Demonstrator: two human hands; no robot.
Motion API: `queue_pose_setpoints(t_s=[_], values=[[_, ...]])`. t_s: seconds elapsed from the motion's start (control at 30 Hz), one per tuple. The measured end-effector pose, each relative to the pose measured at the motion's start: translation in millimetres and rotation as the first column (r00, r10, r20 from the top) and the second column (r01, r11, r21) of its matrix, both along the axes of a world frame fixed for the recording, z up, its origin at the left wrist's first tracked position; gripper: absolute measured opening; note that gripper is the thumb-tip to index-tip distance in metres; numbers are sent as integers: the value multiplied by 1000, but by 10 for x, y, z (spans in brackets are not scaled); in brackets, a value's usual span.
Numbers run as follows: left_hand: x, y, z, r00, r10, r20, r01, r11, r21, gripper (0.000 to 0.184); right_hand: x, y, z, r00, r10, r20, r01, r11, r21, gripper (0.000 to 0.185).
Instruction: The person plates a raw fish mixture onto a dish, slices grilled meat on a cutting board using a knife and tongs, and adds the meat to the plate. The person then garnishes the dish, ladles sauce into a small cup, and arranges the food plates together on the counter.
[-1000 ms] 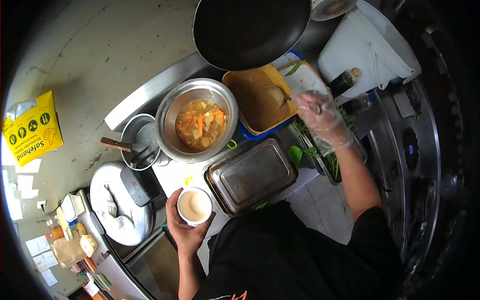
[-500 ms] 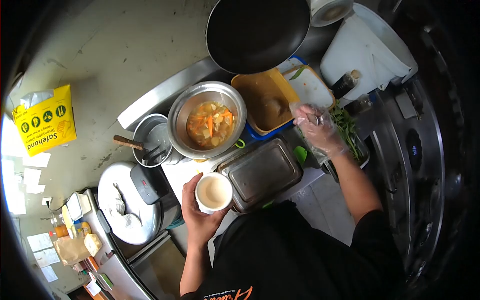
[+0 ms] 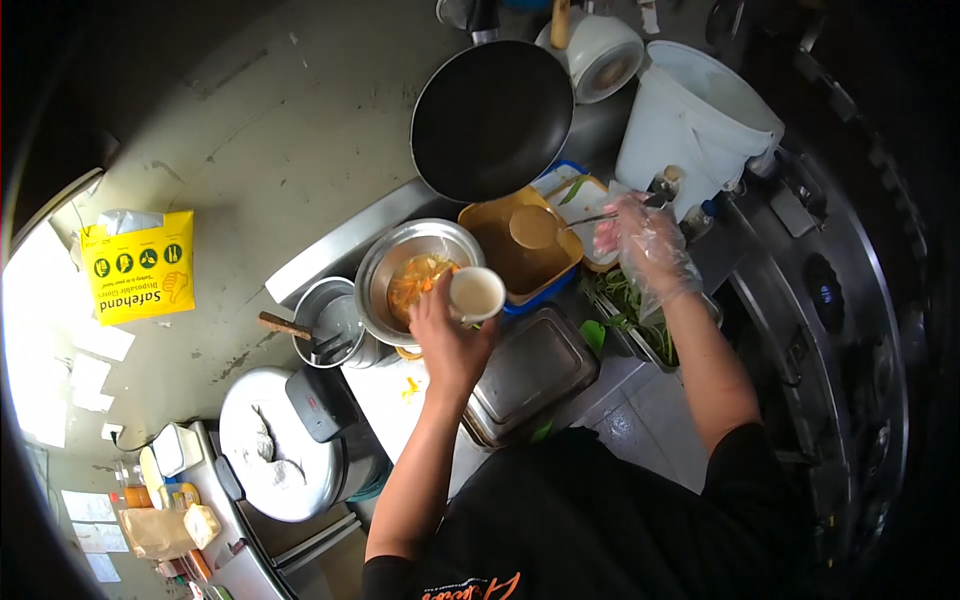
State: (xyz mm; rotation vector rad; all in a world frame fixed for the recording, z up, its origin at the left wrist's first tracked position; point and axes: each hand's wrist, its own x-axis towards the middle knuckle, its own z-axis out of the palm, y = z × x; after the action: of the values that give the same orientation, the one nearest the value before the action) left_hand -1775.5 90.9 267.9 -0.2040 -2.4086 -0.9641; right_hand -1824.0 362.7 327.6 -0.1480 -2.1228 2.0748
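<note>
My bare left hand (image 3: 448, 335) is wrapped round a small white cup (image 3: 477, 294) with pale beige contents, in front of the metal bowl (image 3: 374, 325). Vegetable soup with carrot pieces (image 3: 408, 283) shows in that bowl, partly hidden by my fingers. In a clear plastic glove, my right hand (image 3: 645, 240) grips the handle of a ladle (image 3: 535, 228). The ladle's round head, full of brown sauce, is over the yellow tub (image 3: 575, 262) of brown sauce (image 3: 490, 238). Leafy greens (image 3: 625, 305) lie in a container below my right wrist.
A lidded metal pan (image 3: 535, 365) sits nearest my body. On the left are a small pot (image 3: 325, 300) with utensils and a large round lid (image 3: 248, 420). Behind stand a black frying pan (image 3: 490, 120) and a white bucket (image 3: 665, 135). A yellow glove packet (image 3: 140, 265) hangs on the wall.
My left hand has carried the cup away from my body, up beside the soup bowl and closer to the tub. The ladle now shows raised with sauce in it; the view has shifted.
</note>
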Motion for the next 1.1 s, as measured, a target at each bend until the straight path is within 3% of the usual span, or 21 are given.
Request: queue_pose_setpoints(t_s=[0.13,0.3,0.43,0.53,0.57,0.67,0.73,0.8,0.9,1.0,1.1], values=[[-354,374,-39,996,-12,92,8,999,48,74,88,-5,469,992,-12,-124,13,1000,-1,34],[-581,640,31,990,-130,57,103,936,335,71,309,-202,873,982,-9,-191,31,993,114,25],[-522,669,127,997,-80,6,74,942,328,71,472,-359,848,956,22,-294,32,984,177,14],[-441,658,182,999,-25,-24,31,946,322,71,587,-432,898,924,87,-373,45,942,332,16],[-431,642,192,1000,-21,-12,23,949,313,71,598,-420,842,900,102,-423,83,913,398,15],[-415,607,220,1000,-14,7,11,953,303,71,653,-357,849,768,320,-554,266,628,732,11],[-416,597,226,1000,-10,6,8,953,303,70,647,-300,813,616,481,-623,453,431,780,13],[-413,592,225,1000,-5,0,5,952,306,70,665,-302,792,511,567,-646,550,362,753,18],[-415,588,269,999,-15,36,3,953,302,69,701,-277,662,454,581,-676,486,474,734,25],[-424,595,237,999,5,38,-16,954,298,69,697,-323,613,341,569,-748,541,532,652,27],[-443,597,226,996,6,85,-32,949,312,68,718,-323,604,394,565,-725,501,529,685,24]])
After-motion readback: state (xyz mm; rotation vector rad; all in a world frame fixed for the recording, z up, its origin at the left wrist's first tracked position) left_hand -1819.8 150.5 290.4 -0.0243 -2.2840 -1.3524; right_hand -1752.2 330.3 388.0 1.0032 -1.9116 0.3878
